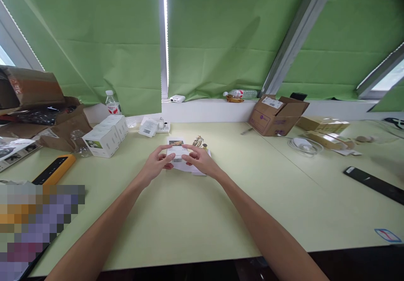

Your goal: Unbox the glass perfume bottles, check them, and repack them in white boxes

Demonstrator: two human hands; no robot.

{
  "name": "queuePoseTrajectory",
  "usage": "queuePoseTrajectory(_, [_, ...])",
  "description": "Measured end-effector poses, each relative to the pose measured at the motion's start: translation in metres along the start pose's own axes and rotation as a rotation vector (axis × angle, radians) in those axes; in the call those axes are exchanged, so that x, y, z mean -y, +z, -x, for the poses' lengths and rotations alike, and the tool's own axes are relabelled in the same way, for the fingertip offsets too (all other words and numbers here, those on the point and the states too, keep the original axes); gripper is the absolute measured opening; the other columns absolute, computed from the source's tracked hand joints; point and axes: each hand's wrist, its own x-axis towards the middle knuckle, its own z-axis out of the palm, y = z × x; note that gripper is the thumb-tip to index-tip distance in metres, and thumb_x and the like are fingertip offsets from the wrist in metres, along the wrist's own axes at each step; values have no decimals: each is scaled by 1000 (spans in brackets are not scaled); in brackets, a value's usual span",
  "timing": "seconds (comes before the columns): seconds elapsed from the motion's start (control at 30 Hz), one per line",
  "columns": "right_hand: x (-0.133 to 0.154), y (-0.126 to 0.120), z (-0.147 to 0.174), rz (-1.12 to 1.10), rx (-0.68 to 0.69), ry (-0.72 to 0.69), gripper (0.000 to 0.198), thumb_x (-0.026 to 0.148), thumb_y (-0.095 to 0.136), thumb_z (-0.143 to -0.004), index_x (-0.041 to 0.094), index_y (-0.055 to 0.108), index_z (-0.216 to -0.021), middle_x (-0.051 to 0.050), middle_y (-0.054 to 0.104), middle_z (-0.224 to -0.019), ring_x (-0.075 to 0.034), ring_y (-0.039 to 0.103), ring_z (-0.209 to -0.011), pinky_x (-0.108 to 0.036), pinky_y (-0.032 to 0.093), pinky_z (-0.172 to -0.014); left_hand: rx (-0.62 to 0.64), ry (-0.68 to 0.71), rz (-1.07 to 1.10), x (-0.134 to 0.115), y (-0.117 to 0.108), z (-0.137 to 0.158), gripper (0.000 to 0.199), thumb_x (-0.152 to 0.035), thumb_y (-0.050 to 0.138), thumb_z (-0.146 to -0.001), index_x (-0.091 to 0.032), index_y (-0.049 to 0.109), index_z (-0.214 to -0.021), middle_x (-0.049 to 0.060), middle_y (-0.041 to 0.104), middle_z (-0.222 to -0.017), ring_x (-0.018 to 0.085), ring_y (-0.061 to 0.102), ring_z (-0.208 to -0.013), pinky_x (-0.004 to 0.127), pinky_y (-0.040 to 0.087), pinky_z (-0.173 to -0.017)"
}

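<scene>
Between my two hands is a small white box (177, 151) with a barcode on its near side and a picture on its far part. My left hand (158, 161) grips the box's left side, thumb at the front and index finger along the top. On the right side my right hand (199, 160) holds it in the same way. White paper or card (189, 167) lies under and beside the box. Just behind my right hand sits a shiny gold-coloured item (198, 141), partly hidden, its kind unclear.
Several white boxes (100, 143) stand in a row at left, near a brown carton (66, 123) and an orange-and-black case (54, 172). White packaging (149, 127) lies behind. At right are a cardboard box (268, 116), a coiled white cable (303, 145) and a black bar (375, 184).
</scene>
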Motion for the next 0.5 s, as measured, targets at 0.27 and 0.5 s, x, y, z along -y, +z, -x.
queuePoseTrajectory(0.27, [0,0,0,1,10,0,63,53,61,-80,24,50,-134,1,62,-71,-16,62,-70,-33,51,-72,1,-4,0,0,0,0,53,-52,62,-78,-26,51,-123,1,64,-83,16,64,-74,41,52,-85])
queuePoseTrajectory(0.5, [-4,0,-2,6,10,-10,64,55,61,-79,23,50,-134,1,62,-71,-16,61,-69,-32,51,-70,-4,-5,-15,-1,0,0,54,-53,62,-78,-26,51,-123,2,65,-83,16,65,-74,40,52,-84])
